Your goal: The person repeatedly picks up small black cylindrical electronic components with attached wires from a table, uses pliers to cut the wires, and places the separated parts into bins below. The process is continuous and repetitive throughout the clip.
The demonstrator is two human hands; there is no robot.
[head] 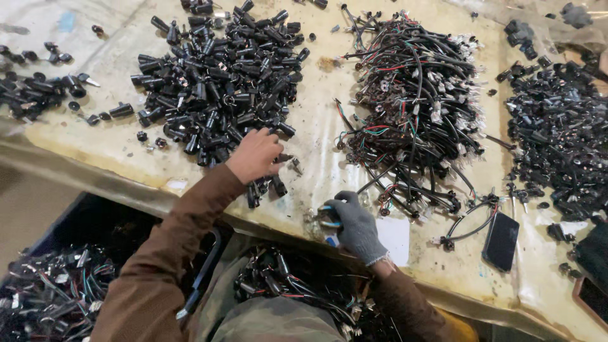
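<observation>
Presently the bare left hand (255, 155) is laid, fingers curled, on the near edge of the heap of small black plastic cylinder parts (218, 76) on the worn yellowish tabletop (316, 126); whether a part is pinched cannot be told. The grey-gloved right hand (354, 225), at the tabletop's near edge, is closed on a small round black piece (328, 216), with the tangled pile of black, red and green wire leads (411, 107) lying just beyond it.

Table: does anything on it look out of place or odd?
Yes. A dark phone lies among the parts, near the wire pile. Only the right hand wears a glove; the left hand is bare.
</observation>
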